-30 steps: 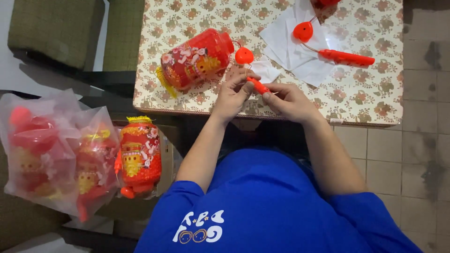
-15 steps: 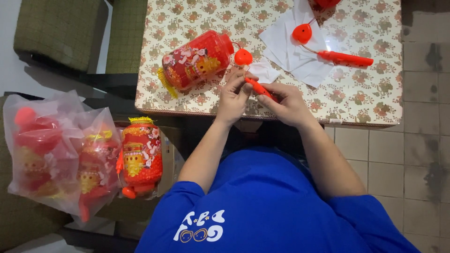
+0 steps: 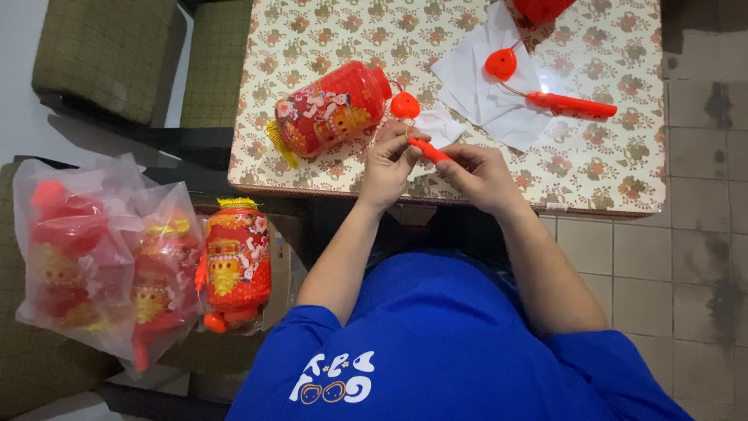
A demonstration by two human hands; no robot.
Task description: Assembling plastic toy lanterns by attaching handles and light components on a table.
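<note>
We have a single head-worn view, looking almost straight down from above our blue shirt (image 3: 436,343); the floral table (image 3: 623,156) lies far, bagged lanterns (image 3: 101,265) near left, tiled floor (image 3: 686,281) right.

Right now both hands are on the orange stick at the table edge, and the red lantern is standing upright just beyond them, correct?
Not quite. The head view shows the left hand and right hand on the orange stick, but the red lantern lies on its side on the table.
</note>
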